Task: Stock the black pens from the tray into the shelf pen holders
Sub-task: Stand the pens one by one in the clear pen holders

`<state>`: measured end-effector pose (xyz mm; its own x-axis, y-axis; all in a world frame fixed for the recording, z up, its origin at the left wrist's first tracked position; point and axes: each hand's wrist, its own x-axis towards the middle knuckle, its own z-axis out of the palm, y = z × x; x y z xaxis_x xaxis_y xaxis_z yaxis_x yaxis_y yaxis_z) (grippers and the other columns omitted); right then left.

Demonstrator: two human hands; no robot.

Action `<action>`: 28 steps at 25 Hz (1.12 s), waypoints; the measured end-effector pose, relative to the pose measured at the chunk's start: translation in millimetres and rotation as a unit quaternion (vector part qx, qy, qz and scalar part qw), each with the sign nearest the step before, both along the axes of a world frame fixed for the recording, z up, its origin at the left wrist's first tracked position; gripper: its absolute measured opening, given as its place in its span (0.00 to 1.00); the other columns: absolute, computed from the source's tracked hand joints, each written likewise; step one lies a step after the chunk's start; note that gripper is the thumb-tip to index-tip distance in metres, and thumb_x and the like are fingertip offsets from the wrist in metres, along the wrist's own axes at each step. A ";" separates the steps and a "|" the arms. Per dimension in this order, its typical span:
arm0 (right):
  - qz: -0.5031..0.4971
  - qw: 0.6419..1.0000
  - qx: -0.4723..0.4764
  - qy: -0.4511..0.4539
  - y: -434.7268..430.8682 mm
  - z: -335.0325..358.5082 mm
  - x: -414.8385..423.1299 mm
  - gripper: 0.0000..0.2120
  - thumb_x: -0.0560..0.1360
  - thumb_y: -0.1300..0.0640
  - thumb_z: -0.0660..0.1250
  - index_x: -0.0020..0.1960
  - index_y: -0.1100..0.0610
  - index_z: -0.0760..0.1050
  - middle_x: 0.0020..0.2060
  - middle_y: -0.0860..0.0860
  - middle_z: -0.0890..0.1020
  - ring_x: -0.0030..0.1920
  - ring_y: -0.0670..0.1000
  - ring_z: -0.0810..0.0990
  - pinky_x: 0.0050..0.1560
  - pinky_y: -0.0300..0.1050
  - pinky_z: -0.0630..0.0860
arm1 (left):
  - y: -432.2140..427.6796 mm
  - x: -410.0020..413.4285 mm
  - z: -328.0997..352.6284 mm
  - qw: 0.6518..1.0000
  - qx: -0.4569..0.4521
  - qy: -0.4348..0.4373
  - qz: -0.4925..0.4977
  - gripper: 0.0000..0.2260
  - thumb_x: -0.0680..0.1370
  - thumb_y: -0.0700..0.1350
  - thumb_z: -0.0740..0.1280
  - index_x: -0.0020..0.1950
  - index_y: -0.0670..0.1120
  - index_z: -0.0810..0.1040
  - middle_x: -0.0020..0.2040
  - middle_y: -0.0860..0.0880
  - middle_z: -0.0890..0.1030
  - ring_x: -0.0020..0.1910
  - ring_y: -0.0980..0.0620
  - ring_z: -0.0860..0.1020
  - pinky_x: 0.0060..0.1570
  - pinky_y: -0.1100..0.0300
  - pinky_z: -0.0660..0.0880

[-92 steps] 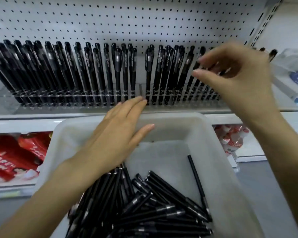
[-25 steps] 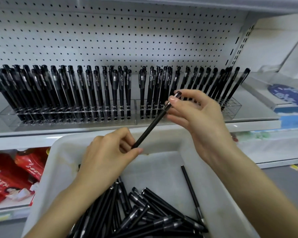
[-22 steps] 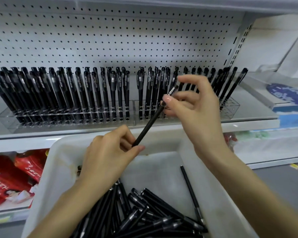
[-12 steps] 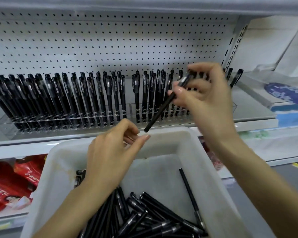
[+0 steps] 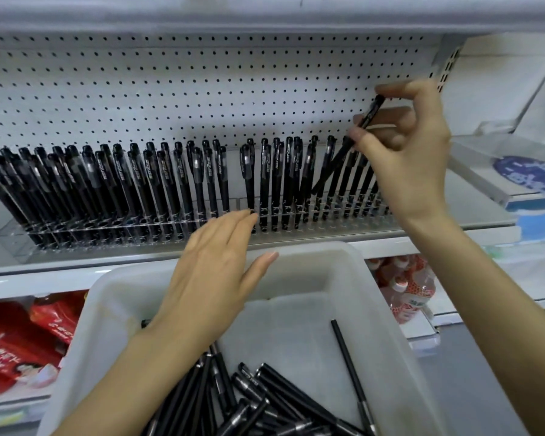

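My right hand (image 5: 403, 152) pinches one black pen (image 5: 337, 162) near its cap end and holds it tilted, tip down, over the right part of the clear pen holder (image 5: 13, 240) on the shelf. Rows of black pens (image 5: 158, 180) stand in that holder. My left hand (image 5: 214, 278) hovers with fingers straight above the white tray (image 5: 387, 316), fingertips near the shelf's front edge, holding nothing. A pile of loose black pens (image 5: 265, 401) lies in the tray's near end, and a single pen (image 5: 350, 372) lies apart on its right side.
A white pegboard (image 5: 202, 89) backs the shelf. Red packets (image 5: 19, 341) sit on the lower shelf at left, and small bottles with red caps (image 5: 406, 287) at lower right. Blue-and-white boxes (image 5: 529, 187) occupy the shelf to the right.
My right hand lifted the pen up and to the right, over the holder's right part. My left hand let go of the pen's lower end and opened flat above the tray.
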<state>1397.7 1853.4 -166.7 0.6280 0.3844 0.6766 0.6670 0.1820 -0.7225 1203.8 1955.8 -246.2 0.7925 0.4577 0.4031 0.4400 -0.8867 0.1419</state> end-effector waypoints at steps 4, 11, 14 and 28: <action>-0.006 1.000 -0.029 -0.004 3.3 -10.8 9.7 0.20 0.72 0.63 0.72 0.49 0.42 0.66 0.43 0.44 0.78 0.43 0.42 0.81 0.49 0.43 0.80 | 4.5 2.4 -8.0 0.999 0.009 0.049 0.000 0.30 0.78 0.63 0.48 0.70 0.44 0.68 0.69 0.47 0.71 0.69 0.50 0.67 0.70 0.54 0.55; 0.017 0.995 -0.095 -0.011 14.4 -21.5 20.3 0.17 0.71 0.62 0.73 0.52 0.48 0.69 0.41 0.43 0.77 0.43 0.37 0.80 0.50 0.34 0.77 | 12.5 3.8 -9.8 0.996 0.030 0.089 0.005 0.30 0.78 0.63 0.49 0.70 0.44 0.69 0.68 0.47 0.72 0.68 0.51 0.69 0.70 0.57 0.51; 0.027 0.987 -0.153 -0.036 18.6 -23.9 23.1 0.17 0.70 0.61 0.74 0.55 0.51 0.71 0.43 0.47 0.79 0.45 0.45 0.81 0.52 0.42 0.79 | 12.8 3.3 -9.8 0.995 0.041 0.092 0.006 0.29 0.78 0.62 0.50 0.69 0.45 0.70 0.67 0.48 0.73 0.67 0.51 0.69 0.70 0.56 0.53; 0.040 0.964 -0.246 -0.095 23.7 -24.0 33.0 0.19 0.68 0.61 0.75 0.55 0.50 0.73 0.43 0.42 0.75 0.42 0.42 0.80 0.44 0.36 0.76 | 16.9 4.9 -8.8 0.997 0.042 0.067 -0.003 0.28 0.78 0.61 0.50 0.67 0.45 0.72 0.65 0.48 0.74 0.65 0.50 0.72 0.67 0.51 0.58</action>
